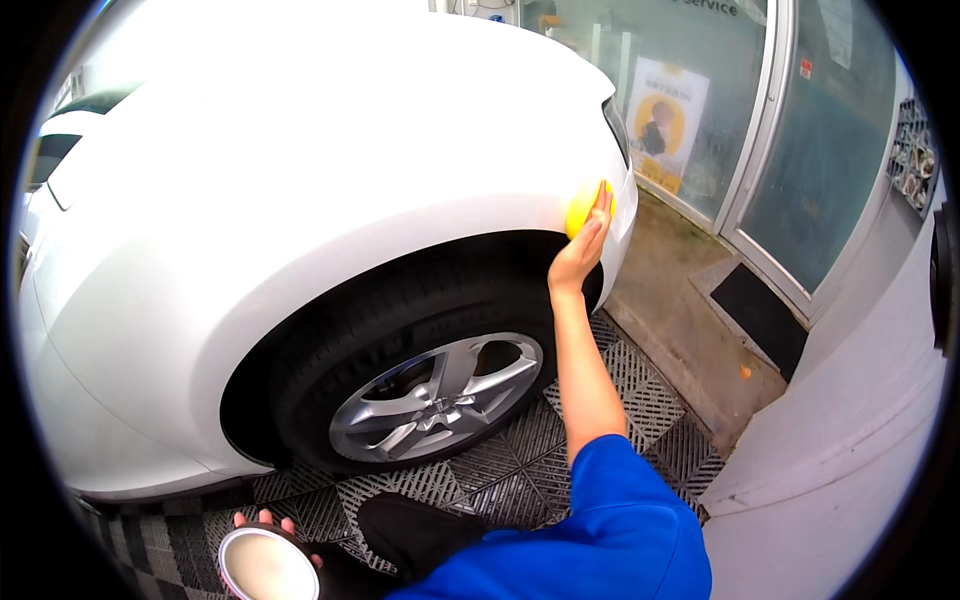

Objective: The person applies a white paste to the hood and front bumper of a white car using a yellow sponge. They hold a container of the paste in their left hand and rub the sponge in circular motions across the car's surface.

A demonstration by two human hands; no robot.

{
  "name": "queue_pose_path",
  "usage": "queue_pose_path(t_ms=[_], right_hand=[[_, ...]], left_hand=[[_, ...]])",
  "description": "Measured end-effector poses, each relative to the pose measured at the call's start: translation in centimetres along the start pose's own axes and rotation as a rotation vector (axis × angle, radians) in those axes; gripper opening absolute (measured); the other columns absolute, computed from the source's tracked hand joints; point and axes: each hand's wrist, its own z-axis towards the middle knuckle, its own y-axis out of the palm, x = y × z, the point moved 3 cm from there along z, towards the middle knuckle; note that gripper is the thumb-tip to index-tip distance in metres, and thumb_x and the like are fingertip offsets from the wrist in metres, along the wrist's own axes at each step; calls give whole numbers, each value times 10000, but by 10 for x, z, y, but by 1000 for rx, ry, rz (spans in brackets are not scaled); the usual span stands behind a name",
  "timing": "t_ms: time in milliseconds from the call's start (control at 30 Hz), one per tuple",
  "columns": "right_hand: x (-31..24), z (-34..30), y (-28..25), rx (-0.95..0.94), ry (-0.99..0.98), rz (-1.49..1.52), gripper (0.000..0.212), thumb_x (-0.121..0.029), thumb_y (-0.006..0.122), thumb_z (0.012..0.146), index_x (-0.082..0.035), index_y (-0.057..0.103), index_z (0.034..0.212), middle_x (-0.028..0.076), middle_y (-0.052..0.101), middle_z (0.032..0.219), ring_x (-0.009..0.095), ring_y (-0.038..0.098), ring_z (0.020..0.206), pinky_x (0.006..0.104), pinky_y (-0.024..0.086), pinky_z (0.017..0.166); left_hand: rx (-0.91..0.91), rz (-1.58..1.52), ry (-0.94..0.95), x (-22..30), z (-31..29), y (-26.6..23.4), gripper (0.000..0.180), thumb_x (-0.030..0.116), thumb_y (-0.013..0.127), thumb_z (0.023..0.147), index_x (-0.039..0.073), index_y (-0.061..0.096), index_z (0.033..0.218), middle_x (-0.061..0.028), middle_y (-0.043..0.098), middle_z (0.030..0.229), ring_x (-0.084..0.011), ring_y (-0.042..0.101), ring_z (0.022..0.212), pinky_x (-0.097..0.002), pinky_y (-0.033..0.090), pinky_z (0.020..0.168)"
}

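Observation:
My right arm reaches out to a white car [420, 130], and my right hand [580, 250] presses a round yellow applicator pad [580, 208] against the front fender, just ahead of the wheel arch. The fingers lie over the pad and hide part of it. Low at the left, my left hand [264, 519] grips an open round tin [268, 566] filled with a smooth cream-coloured paste. Only its fingertips show around the rim. Below the arch sits the front wheel [438, 400], a black tyre on a silver spoked rim.
Grey slatted floor tiles [510, 470] run under the car. Glass doors [820, 150] with a poster [668, 125] stand beyond the car's front. A dark mat [760, 318] lies before them, and a white wall [850, 460] rises close on my right.

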Motion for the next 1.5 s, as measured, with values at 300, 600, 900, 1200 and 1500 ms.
queue_pose_path(t_ms=[300, 600, 900, 1200, 1500], right_hand=[[-66, -7, 16, -208, -268, 3, 426, -424, 401, 1058, -43, 496, 895, 257, 559, 1433, 450, 424, 1415, 540, 276, 1169], [-113, -1, 33, -376, -456, -35, 465, -446, 416, 1061, -49, 453, 823, 260, 581, 1406, 481, 480, 1352, 552, 351, 1125], [-168, 12, 74, -576, -461, -18, 639, -564, 396, 1047, 38, 564, 1177, 230, 629, 1282, 466, 444, 1386, 540, 319, 1157], [-192, 66, 123, -557, -443, -122, 639, -527, 499, 1024, 58, 594, 1264, 173, 648, 969, 418, 595, 1125, 501, 415, 1047], [-208, 51, 128, -573, -407, -114, 715, -558, 499, 1011, 66, 548, 1356, 271, 617, 1309, 459, 497, 1324, 511, 328, 1149]], left_hand=[[-85, 66, 3, 13, -8, -2, 845, 602, 416, 980, 191, 95, 1645, -175, 116, 1699, -429, 101, 1554, -738, 166, 1150], [151, 99, 73, 17, -15, 21, 895, 531, 559, 938, 89, 186, 1620, -255, 191, 1657, -506, 170, 1513, -732, 272, 1131], [-77, 256, 58, -1, 14, 11, 781, 597, 422, 1002, 234, 141, 1634, -195, 248, 1652, -472, 250, 1500, -833, 339, 987], [-121, 103, 45, -20, 44, 25, 796, 609, 440, 993, 177, 203, 1619, -227, 272, 1626, -504, 292, 1470, -832, 372, 959], [-144, 7, 65, -18, 50, 28, 824, 629, 464, 984, 184, 191, 1622, -241, 256, 1628, -505, 263, 1481, -814, 376, 978]])
